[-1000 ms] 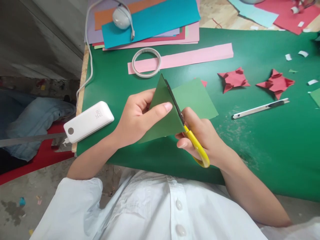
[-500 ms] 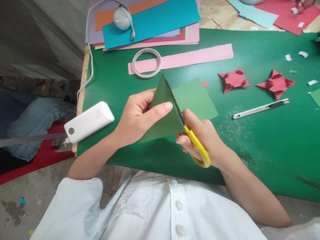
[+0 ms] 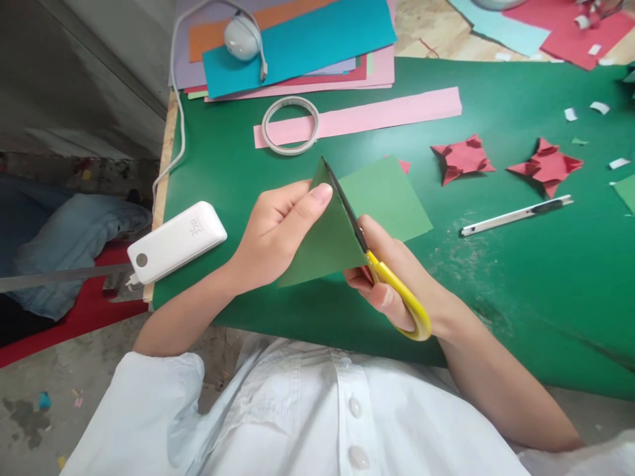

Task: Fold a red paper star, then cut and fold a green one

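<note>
A folded piece of green paper point(image 3: 325, 244) is pinched in my left hand point(image 3: 275, 235), with the thumb on top near its upper corner. My right hand point(image 3: 397, 274) grips yellow-handled scissors point(image 3: 404, 297), fingers through the handle. Their dark blade lies along the paper's right edge, pointing up towards the peak. Behind the blade, another green sheet point(image 3: 389, 201) rests on the table, partly covering a red paper piece point(image 3: 405, 166).
A tape roll point(image 3: 265, 125) lies over a pink strip point(image 3: 387, 114). Right are two red folded paper shapes point(image 3: 466, 160) and a cutter knife point(image 3: 516, 216). A white power bank point(image 3: 177, 242) sits at the left edge. Coloured sheets point(image 3: 307, 49) are stacked behind.
My left thumb has slid up towards the paper's top corner. The scissors' handle has shifted slightly down and right, with my right thumb more extended. The paper's peak is a little lower.
</note>
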A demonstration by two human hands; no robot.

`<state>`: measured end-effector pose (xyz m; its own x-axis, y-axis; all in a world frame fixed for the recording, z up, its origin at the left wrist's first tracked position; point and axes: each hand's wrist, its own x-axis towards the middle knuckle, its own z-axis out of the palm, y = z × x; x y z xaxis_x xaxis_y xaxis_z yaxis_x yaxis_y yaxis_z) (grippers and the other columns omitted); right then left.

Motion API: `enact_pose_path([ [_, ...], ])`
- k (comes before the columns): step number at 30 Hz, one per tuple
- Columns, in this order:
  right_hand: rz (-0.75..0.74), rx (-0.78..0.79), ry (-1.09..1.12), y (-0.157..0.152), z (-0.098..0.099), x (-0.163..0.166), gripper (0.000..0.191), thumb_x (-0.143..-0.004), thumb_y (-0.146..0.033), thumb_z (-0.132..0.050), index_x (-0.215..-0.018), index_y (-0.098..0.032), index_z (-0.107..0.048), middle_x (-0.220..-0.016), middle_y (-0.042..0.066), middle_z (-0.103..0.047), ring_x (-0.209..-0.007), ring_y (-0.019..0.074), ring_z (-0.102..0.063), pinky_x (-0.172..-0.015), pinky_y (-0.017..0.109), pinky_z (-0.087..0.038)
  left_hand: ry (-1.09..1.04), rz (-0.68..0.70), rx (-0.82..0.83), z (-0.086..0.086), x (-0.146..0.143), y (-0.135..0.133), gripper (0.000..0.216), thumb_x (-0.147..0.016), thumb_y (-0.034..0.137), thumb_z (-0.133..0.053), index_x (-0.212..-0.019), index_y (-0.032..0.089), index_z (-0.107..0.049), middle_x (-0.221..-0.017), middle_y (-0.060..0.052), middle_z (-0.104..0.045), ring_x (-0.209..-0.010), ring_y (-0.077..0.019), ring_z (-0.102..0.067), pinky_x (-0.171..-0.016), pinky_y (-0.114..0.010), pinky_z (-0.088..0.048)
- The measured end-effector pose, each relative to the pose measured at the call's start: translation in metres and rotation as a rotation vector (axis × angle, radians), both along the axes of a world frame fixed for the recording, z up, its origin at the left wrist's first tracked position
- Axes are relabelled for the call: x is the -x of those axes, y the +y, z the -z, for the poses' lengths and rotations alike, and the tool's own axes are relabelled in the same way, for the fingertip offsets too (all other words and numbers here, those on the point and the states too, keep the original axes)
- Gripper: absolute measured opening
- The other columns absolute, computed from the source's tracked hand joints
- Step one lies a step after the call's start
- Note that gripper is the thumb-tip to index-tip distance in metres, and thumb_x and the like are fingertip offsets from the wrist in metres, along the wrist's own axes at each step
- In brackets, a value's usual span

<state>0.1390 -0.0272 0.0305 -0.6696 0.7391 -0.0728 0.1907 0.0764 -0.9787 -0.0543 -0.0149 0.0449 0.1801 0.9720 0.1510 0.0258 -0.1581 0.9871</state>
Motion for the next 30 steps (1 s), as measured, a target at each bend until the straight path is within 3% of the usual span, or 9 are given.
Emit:
enact_pose_path([
  [7, -0.088, 0.124, 0.080, 0.002, 0.001, -0.001, 0.070, -0.076, -0.093, -0.038, -0.091, -0.026, -0.024, -0.061, -0.011, -0.034, -0.047, 0.0072, -0.029, -0.039, 0.023, -0.024, -0.006, 0.055, 0.010, -0.002, -0.003, -0.002, 0.047, -0.102, 0.035, -0.049, -0.062, 0.018, -0.031, -0.059, 0.004, -0.023, -0.052, -0.0059, -0.022, -0.047, -0.024, -0.024],
  [14, -0.032, 0.024, 0.067, 0.003, 0.004, 0.001, 0.067, -0.079, -0.091, -0.037, -0.091, -0.026, -0.025, -0.060, -0.011, -0.034, -0.046, 0.0080, -0.030, -0.041, 0.024, -0.023, 0.017, 0.108, 0.076, -0.005, -0.007, -0.005, 0.046, -0.102, 0.035, -0.047, -0.061, 0.017, -0.034, -0.059, 0.003, -0.030, -0.054, -0.0064, -0.028, -0.049, -0.025, -0.026],
  [23, 0.045, 0.002, -0.039, 0.003, -0.006, 0.005, 0.073, -0.073, -0.097, -0.034, -0.085, -0.025, -0.026, -0.056, -0.011, -0.035, -0.048, 0.0074, -0.029, -0.045, 0.024, -0.024, 0.022, 0.119, 0.130, -0.005, -0.005, -0.004, 0.052, -0.099, 0.048, -0.050, -0.061, 0.018, -0.033, -0.059, 0.002, -0.030, -0.054, -0.0077, -0.029, -0.050, -0.026, -0.027],
  [30, 0.016, -0.039, 0.019, 0.004, 0.006, 0.004, 0.072, -0.075, -0.095, -0.031, -0.088, -0.025, -0.030, -0.053, -0.010, -0.040, -0.045, 0.0077, -0.033, -0.043, 0.024, -0.024, 0.003, 0.119, 0.157, -0.005, -0.005, -0.005, 0.052, -0.099, 0.049, -0.050, -0.061, 0.018, -0.032, -0.059, 0.003, -0.027, -0.053, -0.0069, -0.026, -0.048, -0.025, -0.025],
])
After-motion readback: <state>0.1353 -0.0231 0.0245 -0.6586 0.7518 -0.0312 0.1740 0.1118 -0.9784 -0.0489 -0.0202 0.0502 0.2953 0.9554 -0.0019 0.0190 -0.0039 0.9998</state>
